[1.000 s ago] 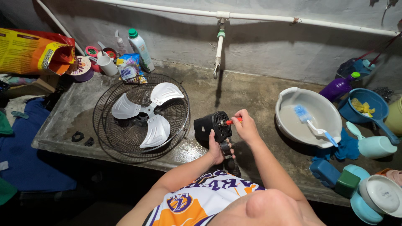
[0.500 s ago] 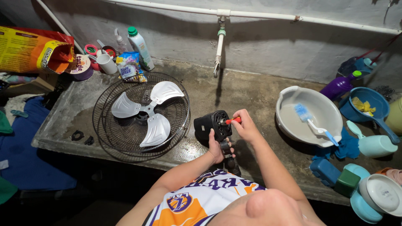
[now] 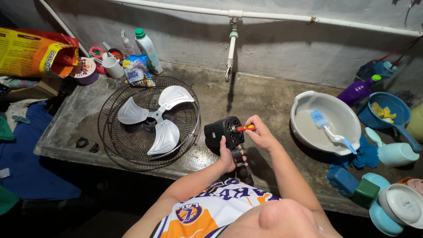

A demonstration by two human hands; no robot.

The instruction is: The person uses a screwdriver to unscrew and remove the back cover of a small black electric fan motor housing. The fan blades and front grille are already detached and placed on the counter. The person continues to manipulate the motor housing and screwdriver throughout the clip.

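- The right hand [image 3: 261, 134] is closed around a small screwdriver [image 3: 244, 128] with a red and yellow handle; its tip points left, at the back face of the black fan motor [image 3: 224, 132].
- The left hand [image 3: 228, 156] grips the motor from below and from the near side, with the thumb up against the housing. It keeps the motor just above the near edge of the concrete counter [image 3: 264, 97], near the middle of the scene.
- A black stem or cord goes down from the motor, past the left hand, toward the person's shirt; I cannot tell which one it is.
- Just left of the motor, a round black wire fan guard [image 3: 112, 132] lies flat on the counter. A grey three-blade fan propeller [image 3: 154, 118] rests inside it.
- Right of the hands, well apart, stands a white basin [image 3: 308, 132] with a blue and white brush [image 3: 328, 130] in it.
- Further right are a blue scoop [image 3: 387, 112] with something yellow inside, a purple bottle [image 3: 358, 91] and a pale green cup [image 3: 392, 153].
- At the far left of the counter stand a white bottle with a green cap [image 3: 146, 48], a white mug [image 3: 113, 67] and a roll of tape [image 3: 86, 70]. An orange and yellow bag [image 3: 31, 53] lies beside them.
- A white pipe [image 3: 308, 18] runs along the far wall, and a tap [image 3: 231, 48] hangs down from it over the counter.
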